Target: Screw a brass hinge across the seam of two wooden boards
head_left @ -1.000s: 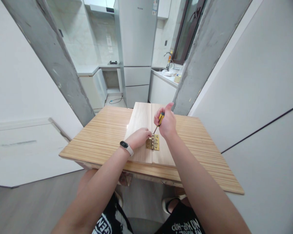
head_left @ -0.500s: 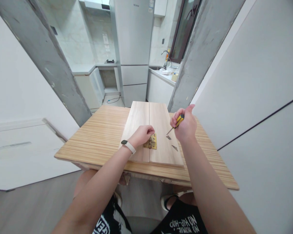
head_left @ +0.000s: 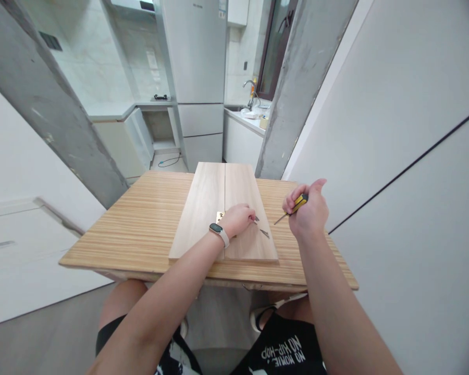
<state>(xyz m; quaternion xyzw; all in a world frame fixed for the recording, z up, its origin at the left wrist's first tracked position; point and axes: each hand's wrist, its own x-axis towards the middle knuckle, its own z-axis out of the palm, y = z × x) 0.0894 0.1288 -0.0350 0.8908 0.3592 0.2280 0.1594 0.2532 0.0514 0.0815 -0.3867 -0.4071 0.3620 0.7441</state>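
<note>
My right hand [head_left: 309,208] is wrapped round the yellow and black handle of a screwdriver [head_left: 299,203]. Its shaft points down and left, the tip just above the table right of the boards. My left hand [head_left: 239,220], with a watch band on the wrist, reaches across a brass hinge [head_left: 220,215] and hides most of it. Its fingers are pinched together beside the upper group of screws [head_left: 257,219]; what they hold, if anything, is too small to make out. Lower right lie more loose screws [head_left: 264,233]. Two pale wooden boards [head_left: 205,192] lie side by side under the hinge.
The boards lie on a wood-grain table [head_left: 148,219] with a front edge close to my knees. Concrete-grey pillars [head_left: 293,94] flank the opening behind it. Further back stand a fridge [head_left: 195,62] and a sink counter [head_left: 244,122]. A white panel [head_left: 406,130] rises at the right.
My left hand has moved right from above the hinge to the upper screws. My right hand, with the screwdriver, has shifted right, away from the boards. The view has turned slightly right.
</note>
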